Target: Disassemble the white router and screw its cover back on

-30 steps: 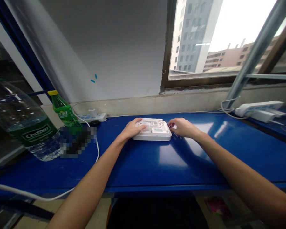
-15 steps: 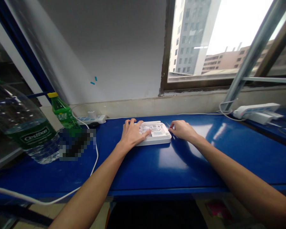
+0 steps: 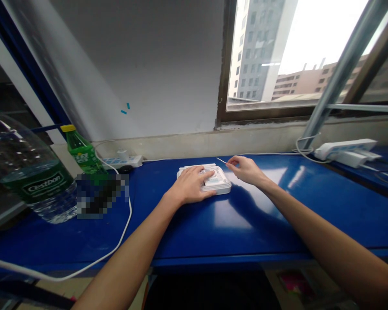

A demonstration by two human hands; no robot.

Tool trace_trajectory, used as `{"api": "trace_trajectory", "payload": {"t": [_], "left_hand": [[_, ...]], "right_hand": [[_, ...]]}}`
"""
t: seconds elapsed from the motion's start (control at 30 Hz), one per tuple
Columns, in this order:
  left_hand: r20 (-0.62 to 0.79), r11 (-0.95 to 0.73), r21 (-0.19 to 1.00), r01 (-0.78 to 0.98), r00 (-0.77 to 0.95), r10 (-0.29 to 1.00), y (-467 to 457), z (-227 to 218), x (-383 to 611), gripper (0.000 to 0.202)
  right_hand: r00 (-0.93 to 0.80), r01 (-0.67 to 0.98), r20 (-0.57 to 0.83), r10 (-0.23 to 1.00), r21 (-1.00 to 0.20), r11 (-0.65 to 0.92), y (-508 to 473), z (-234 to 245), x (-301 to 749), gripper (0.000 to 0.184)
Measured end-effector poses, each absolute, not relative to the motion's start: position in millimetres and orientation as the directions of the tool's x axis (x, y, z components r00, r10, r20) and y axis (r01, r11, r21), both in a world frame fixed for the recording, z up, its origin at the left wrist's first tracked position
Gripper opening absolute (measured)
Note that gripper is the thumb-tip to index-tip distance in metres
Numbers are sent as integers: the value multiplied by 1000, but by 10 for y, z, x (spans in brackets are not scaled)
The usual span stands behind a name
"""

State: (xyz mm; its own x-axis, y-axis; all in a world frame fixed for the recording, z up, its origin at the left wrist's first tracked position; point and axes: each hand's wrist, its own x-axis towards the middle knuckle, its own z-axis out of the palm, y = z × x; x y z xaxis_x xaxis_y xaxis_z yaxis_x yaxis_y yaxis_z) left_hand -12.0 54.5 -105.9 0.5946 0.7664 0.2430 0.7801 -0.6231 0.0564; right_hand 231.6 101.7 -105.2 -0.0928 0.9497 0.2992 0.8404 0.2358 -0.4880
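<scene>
A flat white plastic case (image 3: 220, 184) with rounded corners and printed labels on its upper face lies on the blue table (image 3: 194, 232). My left hand (image 3: 194, 184) grips it, fingers across the top and thumb along the near edge, hiding the left part of the case. Just beyond its right far corner, my right hand (image 3: 244, 169) pinches a thin pale stick (image 3: 221, 160) between thumb and fingertips. The stick points left and slightly up, above the table and apart from the case; its exact kind is too small to make out.
At left stand a large water bottle (image 3: 35, 172) and a green soda bottle (image 3: 81, 150). A white cable (image 3: 129, 211) curves past a blurred dark object (image 3: 103, 196). Power strips lie at back left (image 3: 134, 161) and far right (image 3: 345, 150), under a window.
My left hand has shifted right over the case, its thumb dropping from the top to the near edge. My right hand has risen slightly, and the thin stick now shows more plainly, pointing left.
</scene>
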Motion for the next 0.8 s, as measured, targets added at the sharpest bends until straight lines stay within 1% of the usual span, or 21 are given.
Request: {"api": "trace_trajectory", "payload": {"t": [0.13, 0.2, 0.3, 0.4, 0.5, 0.6, 0.67, 0.73, 0.8], "left_hand": [[198, -631, 105, 769, 605, 771, 504, -972, -227, 79], [191, -626, 102, 773, 602, 775, 489, -953, -250, 85], [229, -612, 67, 788, 585, 778, 483, -963, -191, 88], [274, -641, 52, 766, 606, 747, 510, -1008, -59, 82], [258, -662, 73, 746, 627, 735, 555, -1065, 35, 77], [226, -651, 112, 751, 619, 753, 585, -1104, 54, 81], [239, -647, 121, 752, 611, 755, 588, -1108, 44, 81], [268, -651, 119, 750, 607, 748, 581, -1100, 31, 79], [295, -650, 116, 751, 599, 745, 570, -1092, 21, 76]], "right_hand": [[-118, 774, 359, 926, -550, 313, 997, -994, 2349, 28], [-121, 750, 385, 915, -569, 338, 1008, -995, 2375, 29], [-118, 735, 419, 900, -573, 363, 1031, -1005, 2408, 30], [-126, 736, 430, 894, -564, 375, 1044, -997, 2431, 31], [-168, 732, 414, 895, -556, 394, 1042, -966, 2460, 30], [-191, 731, 396, 898, -553, 400, 1036, -925, 2507, 28], [-193, 741, 384, 903, -547, 391, 1031, -895, 2550, 27], [-217, 744, 342, 914, -548, 382, 1023, -857, 2602, 29], [-270, 730, 263, 926, -572, 375, 1010, -804, 2656, 32]]}}
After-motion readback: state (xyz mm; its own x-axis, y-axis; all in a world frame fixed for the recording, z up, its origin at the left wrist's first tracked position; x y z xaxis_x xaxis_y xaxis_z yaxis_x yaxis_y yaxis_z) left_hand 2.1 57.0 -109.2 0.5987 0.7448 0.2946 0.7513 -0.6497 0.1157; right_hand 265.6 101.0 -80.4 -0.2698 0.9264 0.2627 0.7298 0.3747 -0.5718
